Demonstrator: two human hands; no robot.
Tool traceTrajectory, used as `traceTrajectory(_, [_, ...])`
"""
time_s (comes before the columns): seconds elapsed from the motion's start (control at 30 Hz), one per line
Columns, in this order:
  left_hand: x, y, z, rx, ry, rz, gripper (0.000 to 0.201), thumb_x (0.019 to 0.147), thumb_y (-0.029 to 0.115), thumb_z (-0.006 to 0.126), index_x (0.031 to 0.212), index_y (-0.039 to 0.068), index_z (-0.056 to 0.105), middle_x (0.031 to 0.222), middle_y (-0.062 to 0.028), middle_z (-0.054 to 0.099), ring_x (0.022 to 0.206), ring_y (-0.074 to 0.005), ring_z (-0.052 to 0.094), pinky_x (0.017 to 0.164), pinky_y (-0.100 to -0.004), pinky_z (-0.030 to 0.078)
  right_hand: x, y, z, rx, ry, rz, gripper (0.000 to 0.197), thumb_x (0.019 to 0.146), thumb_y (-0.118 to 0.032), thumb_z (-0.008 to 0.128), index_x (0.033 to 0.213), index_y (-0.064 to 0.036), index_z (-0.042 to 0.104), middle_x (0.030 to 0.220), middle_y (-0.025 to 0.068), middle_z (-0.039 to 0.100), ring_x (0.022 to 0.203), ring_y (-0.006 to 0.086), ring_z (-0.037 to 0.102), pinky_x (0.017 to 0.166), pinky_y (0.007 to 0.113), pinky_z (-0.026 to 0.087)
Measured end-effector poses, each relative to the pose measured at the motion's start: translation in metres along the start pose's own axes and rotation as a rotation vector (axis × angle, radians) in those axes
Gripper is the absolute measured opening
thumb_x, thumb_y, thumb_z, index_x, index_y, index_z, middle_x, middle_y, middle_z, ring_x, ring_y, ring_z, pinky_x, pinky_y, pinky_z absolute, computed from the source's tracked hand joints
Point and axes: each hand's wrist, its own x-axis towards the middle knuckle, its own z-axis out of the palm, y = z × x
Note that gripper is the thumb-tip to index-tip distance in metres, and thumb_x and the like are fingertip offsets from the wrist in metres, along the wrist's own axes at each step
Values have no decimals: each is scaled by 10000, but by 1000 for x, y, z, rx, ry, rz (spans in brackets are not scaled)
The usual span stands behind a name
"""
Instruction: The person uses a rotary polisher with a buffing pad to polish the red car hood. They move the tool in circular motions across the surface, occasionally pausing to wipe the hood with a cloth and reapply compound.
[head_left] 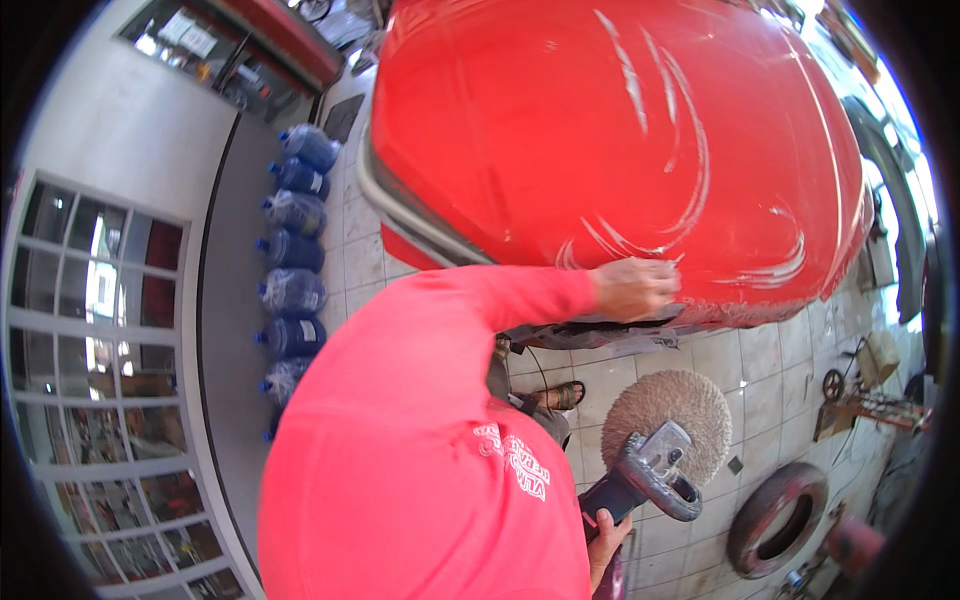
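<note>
A red car hood (560, 130) fills the upper middle, with whitish curved smears across its surface. Against its near edge is my left hand (637, 289), its fingers curled together; what they hold, if anything, I cannot make out. Low in the view, my right hand (606, 543) is wrapped round the body of a polisher (650, 475). The polisher has a dark body, a loop handle and a round, fluffy beige buffing pad (680, 405). It hangs below the car's edge, apart from the hood, with the pad uppermost in the picture.
Several blue water jugs (292, 250) line the grey wall base on the left, near a gridded window (90, 360). A tire (778, 520) lies on the tiled floor (760, 370) at lower right. Wheeled equipment (870, 405) stands farther right. My sandalled foot (567, 394) is beneath the car's edge.
</note>
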Motion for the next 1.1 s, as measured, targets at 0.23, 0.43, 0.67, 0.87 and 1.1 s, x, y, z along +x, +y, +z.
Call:
traceTrajectory(0.23, [-263,-5,-141,-117,535,-1121,433,926,252,813,1287,30,721,1293,-180,712,1284,-380,650,1130,-473,512,1,-4,8,26,218,-12,785,886,-339,827,1502,-33,449,1269,175,646,1063,318,703,900,479,614])
traceTrajectory(0.43, [-292,-44,-113,-68,628,-1428,618,1015,375,747,1430,-67,627,1470,-269,621,1386,-420,596,1180,-472,469,-13,-4,45,62,207,46,717,858,-393,842,1370,-1,529,1153,180,669,920,311,722,754,471,633])
traceTrajectory(0.67, [-230,9,-106,-358,589,-931,623,934,366,849,1375,-45,689,1469,-280,652,1418,-416,602,1219,-460,462,-46,29,95,-82,170,-163,623,816,-300,847,1280,51,625,1063,108,715,892,246,726,818,401,609])
traceTrajectory(0.87, [-225,-123,-124,-351,382,-1019,672,1007,388,787,1483,-51,610,1470,-258,654,1403,-381,613,1191,-463,484,-46,34,96,-116,55,-222,667,794,-245,870,1330,73,631,1150,122,729,976,212,720,892,363,586])
traceTrajectory(1.1, [-126,-173,-95,-258,248,-999,786,1012,450,761,1589,-18,507,1569,-241,577,1495,-375,522,1233,-460,453,-17,18,61,-51,137,-287,701,781,-252,886,1347,72,630,1155,132,731,1010,218,721,910,362,585])
